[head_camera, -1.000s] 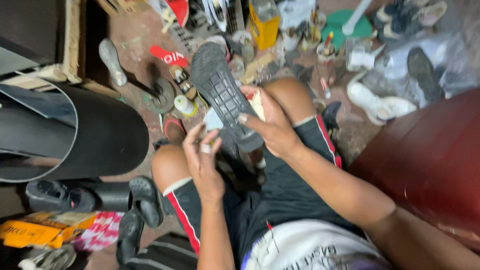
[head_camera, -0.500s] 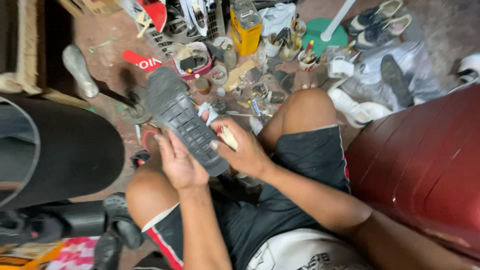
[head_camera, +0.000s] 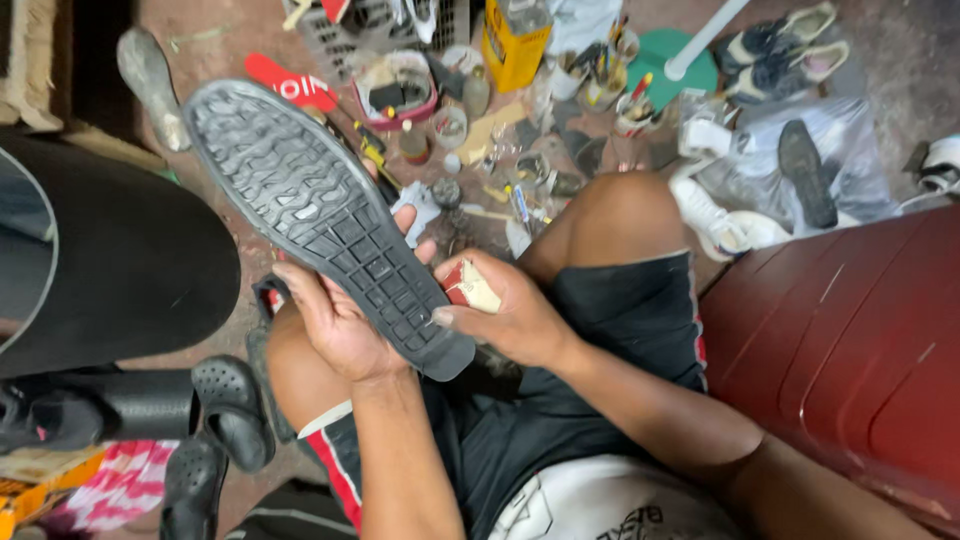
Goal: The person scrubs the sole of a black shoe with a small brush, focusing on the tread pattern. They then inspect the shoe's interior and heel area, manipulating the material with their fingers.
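I sit with bare knees over a cluttered floor. My left hand [head_camera: 340,325] grips a dark shoe [head_camera: 310,205] from beneath, its black treaded sole turned up and its toe pointing up-left. My right hand [head_camera: 505,315] is closed on a small cream and red block [head_camera: 470,288], pressed against the heel end of the sole. The shoe's upper is hidden behind the sole.
A black curved sheet [head_camera: 120,270] lies at left, black clogs [head_camera: 225,420] below it. A dark red plastic seat [head_camera: 850,340] fills the right. Ahead lie a yellow can [head_camera: 515,45], pots of tools [head_camera: 600,75], a green disc with a white pole [head_camera: 680,65], and loose shoes [head_camera: 780,45].
Both hands have lifted the shoe closer to the camera, so the sole looks much larger. The view has shifted, with the red seat and floor clutter sliding across the frame.
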